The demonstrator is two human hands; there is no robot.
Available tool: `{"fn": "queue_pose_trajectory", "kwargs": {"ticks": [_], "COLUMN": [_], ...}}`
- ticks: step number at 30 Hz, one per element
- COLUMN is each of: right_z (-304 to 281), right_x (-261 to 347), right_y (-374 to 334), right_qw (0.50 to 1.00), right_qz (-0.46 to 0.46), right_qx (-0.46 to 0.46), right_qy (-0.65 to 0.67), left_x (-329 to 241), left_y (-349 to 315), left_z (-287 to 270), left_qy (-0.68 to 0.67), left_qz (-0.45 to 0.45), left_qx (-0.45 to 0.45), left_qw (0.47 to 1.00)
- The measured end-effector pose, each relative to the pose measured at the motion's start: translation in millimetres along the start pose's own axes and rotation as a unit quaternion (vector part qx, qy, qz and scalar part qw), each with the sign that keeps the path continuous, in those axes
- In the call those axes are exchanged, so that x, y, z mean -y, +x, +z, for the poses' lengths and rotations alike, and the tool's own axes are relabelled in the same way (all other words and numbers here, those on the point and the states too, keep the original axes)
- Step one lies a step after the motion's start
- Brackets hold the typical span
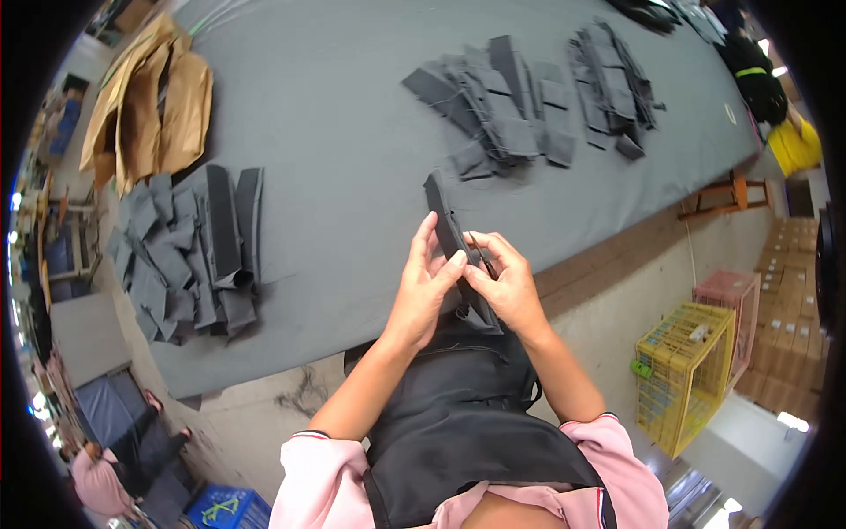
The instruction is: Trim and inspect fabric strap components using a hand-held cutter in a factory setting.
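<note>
A long dark grey fabric strip (pixel 446 220) runs from the table's surface toward my apron, and its near end hangs by the edge. My left hand (pixel 419 289) is closed on the strip, with the thumb on top. Close beside it, my right hand (pixel 509 284) pinches a slim, dark, pointed tool that looks like thread snips (pixel 481 252). The right thumb and fingertips are against the strip's right side. Loose threads show along the strip. The tool's handle is mostly hidden in the right hand.
Fabric pieces (pixel 163 256) are heaped at the table's left, by a brown paper bag (pixel 157 106). Bundled strips (pixel 507 106) and another bundle (pixel 611 75) lie at the far right. A yellow crate (pixel 683 353) stands on the floor at right. A co-worker (pixel 101 476) is at lower left.
</note>
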State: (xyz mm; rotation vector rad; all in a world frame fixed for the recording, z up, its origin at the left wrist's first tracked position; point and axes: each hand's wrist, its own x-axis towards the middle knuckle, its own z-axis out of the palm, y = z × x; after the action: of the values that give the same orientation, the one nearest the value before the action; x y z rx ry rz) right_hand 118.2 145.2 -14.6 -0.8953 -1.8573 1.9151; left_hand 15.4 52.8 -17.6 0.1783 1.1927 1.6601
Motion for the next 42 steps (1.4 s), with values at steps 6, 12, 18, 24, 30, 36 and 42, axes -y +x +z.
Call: {"fn": "queue_pose_trajectory", "kwargs": {"ticks": [6, 12, 18, 24, 30, 36, 42], "right_z": [38, 35, 16, 42, 34, 21, 21], "right_x": [-12, -7, 3, -14, -16, -2, -7], "right_y": [5, 18, 33, 30, 26, 35, 27], "right_qw": [0.994, 0.988, 0.943, 0.972, 0.995, 0.998, 0.989], "right_qz": [0.047, 0.097, 0.129, 0.106, -0.029, -0.008, 0.07], "right_qx": [0.05, 0.02, 0.008, -0.054, -0.058, -0.054, 0.0], "right_qy": [0.089, 0.115, 0.306, 0.204, 0.08, 0.037, 0.132], "left_x": [2, -8, -4, -10, -11, -7, -8], "left_y": [5, 9, 15, 14, 13, 14, 0], "left_z": [-41, -40, -46, -26, -11, -8, 7], "left_qy": [-0.109, -0.089, -0.126, -0.111, 0.077, 0.233, -0.033], "left_qz": [-0.01, 0.038, -0.011, 0.014, 0.063, 0.107, 0.05], "left_qx": [-0.056, -0.049, 0.033, 0.02, -0.004, -0.007, -0.068], "left_qw": [0.992, 0.994, 0.991, 0.994, 0.995, 0.967, 0.996]}}
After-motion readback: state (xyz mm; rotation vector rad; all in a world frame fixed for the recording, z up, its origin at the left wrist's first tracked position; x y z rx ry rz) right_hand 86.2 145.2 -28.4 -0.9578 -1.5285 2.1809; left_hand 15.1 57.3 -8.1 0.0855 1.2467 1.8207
